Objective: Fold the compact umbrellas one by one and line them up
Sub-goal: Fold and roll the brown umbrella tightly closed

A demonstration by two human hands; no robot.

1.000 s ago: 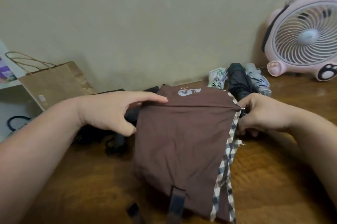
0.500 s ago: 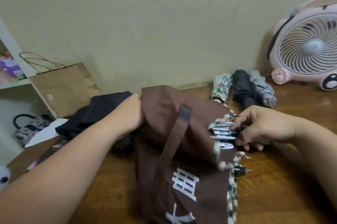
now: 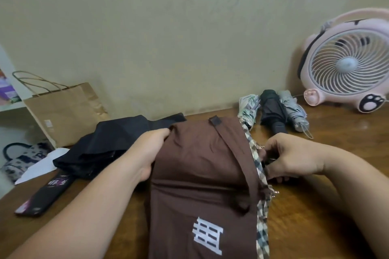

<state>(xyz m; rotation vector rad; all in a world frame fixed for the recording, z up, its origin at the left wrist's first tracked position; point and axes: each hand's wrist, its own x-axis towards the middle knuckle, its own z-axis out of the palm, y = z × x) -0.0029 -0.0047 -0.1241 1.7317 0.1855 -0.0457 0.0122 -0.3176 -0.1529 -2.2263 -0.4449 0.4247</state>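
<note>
A brown fabric compact umbrella (image 3: 202,174) with a plaid-trimmed edge and a white printed character lies half-collapsed in the middle of the wooden tabletop (image 3: 320,220). Its closing strap (image 3: 233,153) runs diagonally across the canopy. The left hand (image 3: 149,153) grasps the umbrella's upper left edge, its fingers curled into the cloth. The right hand (image 3: 292,157) is clenched on the right side, at the plaid trim where the metal rib tips stick out, and pinches them together.

Behind the right hand, near the wall, three folded umbrellas lie side by side and touching: a pale patterned folded umbrella (image 3: 249,109), a dark folded umbrella (image 3: 272,111) and a silver-grey folded umbrella (image 3: 293,111). A pink round desk fan (image 3: 347,62) with paw-print feet stands just to their right.

A loose black umbrella (image 3: 113,142) lies crumpled just to the left of the left hand, and a long dark sleeve with pink print (image 3: 46,193) rests at the tabletop's left edge. Beyond that edge stand a brown paper bag with twine handles (image 3: 65,111) and a patterned handbag (image 3: 21,157).
</note>
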